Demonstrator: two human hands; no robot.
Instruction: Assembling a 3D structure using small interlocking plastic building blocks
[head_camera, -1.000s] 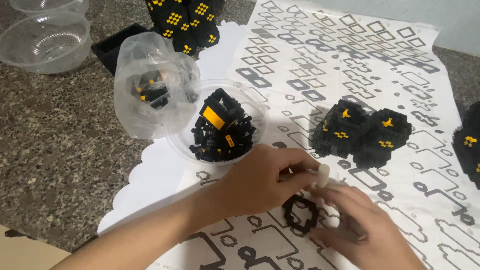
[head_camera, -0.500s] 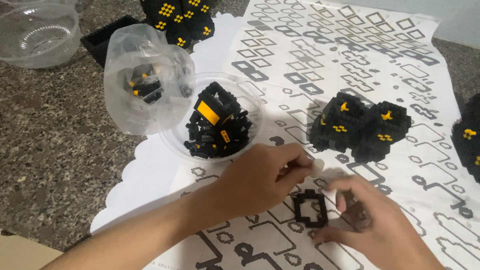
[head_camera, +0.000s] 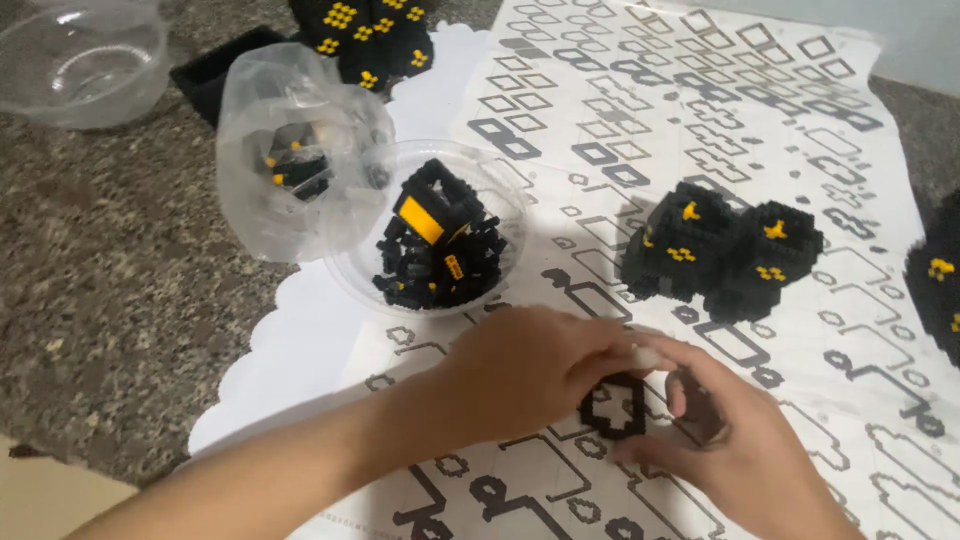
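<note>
- Block ring, the little black one, lies flat on the printed paper sheet right between the two hands, near the bottom of the view.
- It looks like a small open frame of tiny black bricks, roughly square with notched corners and a hollow middle where the white paper shows through. No yellow on it that I can see.
- Left hand comes in from the lower left, fingers curled together, tips right at the ring's upper edge. It seems to pinch something small and pale at the fingertips, but I honestly can't tell what.
- Right hand sits at the ring's right side, fingers loosely bent and a bit apart, touching or almost touching it. Can't tell if it's really gripping.
- Risk, my guess: a frame this thin could pop apart if pressed unevenly from above, since it's only one brick wide.
- The paper may slide or wrinkle under the pushing hands, which would drag the ring along.
- Whatever small bit the left fingers have could slip and vanish among the printed black shapes, which look a lot like the real bricks.
- Clear bowl of loose black and yellow bricks sits just above the left wrist, with a plastic bag touching it. A careless forearm could knock it.
- Finished black cubes stand near the upper right, apart from the hands.
</note>
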